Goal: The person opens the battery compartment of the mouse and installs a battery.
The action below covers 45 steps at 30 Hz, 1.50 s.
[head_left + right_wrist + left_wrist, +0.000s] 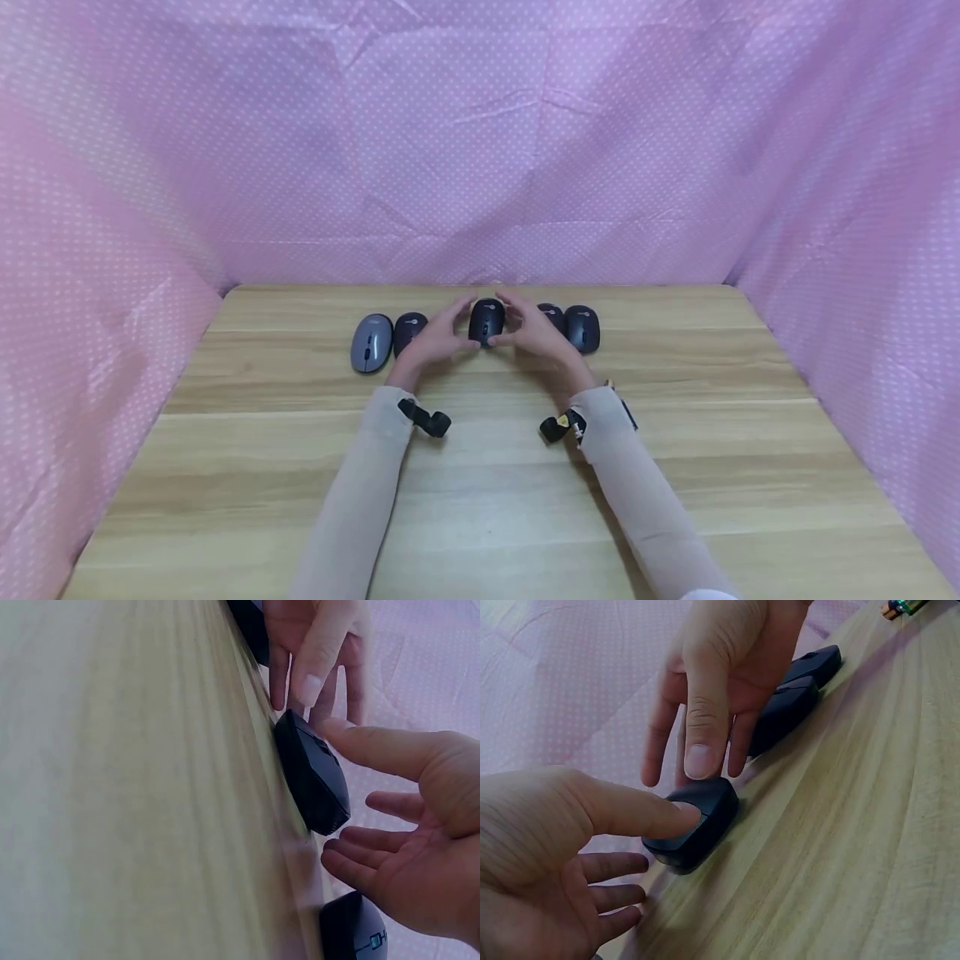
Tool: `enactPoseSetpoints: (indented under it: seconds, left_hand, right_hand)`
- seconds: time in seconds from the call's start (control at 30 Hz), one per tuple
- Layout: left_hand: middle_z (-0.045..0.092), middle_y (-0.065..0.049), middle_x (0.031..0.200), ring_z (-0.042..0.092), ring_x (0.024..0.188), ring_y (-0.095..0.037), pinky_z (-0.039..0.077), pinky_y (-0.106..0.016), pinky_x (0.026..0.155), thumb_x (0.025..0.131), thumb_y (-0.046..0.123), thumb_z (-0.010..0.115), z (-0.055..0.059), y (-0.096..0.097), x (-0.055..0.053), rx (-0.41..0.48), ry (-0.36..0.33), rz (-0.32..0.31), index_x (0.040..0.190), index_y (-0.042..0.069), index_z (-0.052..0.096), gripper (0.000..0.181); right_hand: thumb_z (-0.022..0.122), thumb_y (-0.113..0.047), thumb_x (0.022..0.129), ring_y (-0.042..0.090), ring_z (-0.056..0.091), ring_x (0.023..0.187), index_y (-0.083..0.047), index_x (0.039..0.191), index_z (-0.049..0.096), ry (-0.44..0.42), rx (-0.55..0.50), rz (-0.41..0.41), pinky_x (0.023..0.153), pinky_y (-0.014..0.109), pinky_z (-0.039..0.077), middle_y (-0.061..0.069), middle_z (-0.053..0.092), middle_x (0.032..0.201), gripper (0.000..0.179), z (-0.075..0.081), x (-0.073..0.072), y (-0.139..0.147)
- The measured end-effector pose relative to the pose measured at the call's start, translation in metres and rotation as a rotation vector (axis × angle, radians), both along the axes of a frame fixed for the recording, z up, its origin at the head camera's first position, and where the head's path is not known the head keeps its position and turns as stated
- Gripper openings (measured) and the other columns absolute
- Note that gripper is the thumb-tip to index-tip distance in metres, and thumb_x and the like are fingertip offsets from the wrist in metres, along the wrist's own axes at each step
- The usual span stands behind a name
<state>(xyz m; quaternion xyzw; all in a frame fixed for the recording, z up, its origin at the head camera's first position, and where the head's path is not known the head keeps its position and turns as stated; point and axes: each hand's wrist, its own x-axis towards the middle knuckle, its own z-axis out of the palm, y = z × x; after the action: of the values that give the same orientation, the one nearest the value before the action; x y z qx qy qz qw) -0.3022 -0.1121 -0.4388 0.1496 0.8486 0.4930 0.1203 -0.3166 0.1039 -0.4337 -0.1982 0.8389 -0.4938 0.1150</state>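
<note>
A black computer mouse (487,322) lies on the table between both hands, the middle one of a row. My left hand (442,335) is at its left side, fingers loosely bent and spread. In the left wrist view the left thumb overlaps the top of the mouse (718,814); whether it touches is unclear. My right hand (534,330) is at the right side, its fingers relaxed and apart from each other. The right wrist view has the right thumb near the buttons of the mouse (311,780), with the other fingers beside its near end.
Left of the hands lie a grey mouse (371,343) and a dark mouse (407,328), partly behind the left hand. Two black mice, one (582,328) farther right and one (552,316) partly covered, lie beside the right hand. Pink dotted cloth (480,167) surrounds the wooden table (480,500).
</note>
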Motion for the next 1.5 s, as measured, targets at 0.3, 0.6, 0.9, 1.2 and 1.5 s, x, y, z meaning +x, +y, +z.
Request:
enactPoseSetpoints:
  seconds: [0.3, 0.6, 0.9, 1.2, 1.5]
  left_hand:
    - [0.029, -0.013, 0.167, 0.026, 0.155, -0.033, 0.024, -0.051, 0.129, 0.084, -0.004, 0.074, -0.003, 0.006, 0.002, -0.056, 0.038, -0.017, 0.162, 0.015, 0.026, 0.094]
    - [0.029, -0.015, 0.167, 0.027, 0.154, -0.033, 0.024, -0.046, 0.129, 0.084, -0.009, 0.072, -0.013, 0.014, 0.004, -0.064, 0.059, 0.048, 0.161, 0.009, 0.026, 0.092]
    - [0.033, -0.016, 0.165, 0.032, 0.152, -0.036, 0.027, -0.049, 0.128, 0.086, -0.005, 0.074, -0.013, 0.015, 0.004, -0.077, 0.095, 0.098, 0.16, 0.01, 0.032, 0.087]
    - [0.045, -0.017, 0.157, 0.042, 0.147, -0.035, 0.033, -0.047, 0.126, 0.093, 0.007, 0.073, -0.01, 0.014, 0.001, -0.018, 0.138, 0.162, 0.154, 0.009, 0.045, 0.067]
    - [0.07, -0.019, 0.128, 0.069, 0.116, -0.032, 0.059, -0.043, 0.098, 0.097, 0.02, 0.071, -0.003, 0.014, 0.0, 0.2, 0.164, 0.344, 0.135, 0.008, 0.065, 0.04]
  right_hand:
    - [0.082, 0.0, 0.08, 0.034, 0.028, 0.154, -0.003, 0.16, 0.027, 0.007, 0.055, 0.004, 0.129, 0.044, 0.024, 0.021, 0.029, 0.165, 0.097, -0.005, 0.002, -0.004]
    - [0.077, 0.006, 0.081, 0.035, 0.029, 0.153, -0.005, 0.16, 0.029, 0.007, 0.11, -0.032, 0.129, 0.045, 0.024, 0.021, 0.03, 0.165, 0.093, -0.009, 0.005, -0.01]
    - [0.074, 0.013, 0.079, 0.035, 0.031, 0.152, -0.003, 0.159, 0.029, -0.014, 0.07, -0.048, 0.128, 0.044, 0.026, 0.022, 0.033, 0.163, 0.093, -0.008, 0.002, -0.012]
    - [0.072, -0.007, 0.093, 0.04, 0.046, 0.143, -0.002, 0.154, 0.041, -0.075, 0.008, -0.019, 0.123, 0.047, 0.037, 0.022, 0.042, 0.158, 0.068, 0.008, -0.001, -0.005]
    - [0.054, -0.032, 0.107, 0.042, 0.055, 0.133, -0.009, 0.155, 0.042, -0.176, -0.134, -0.087, 0.114, 0.052, 0.048, 0.023, 0.048, 0.153, 0.054, 0.018, 0.004, -0.007]
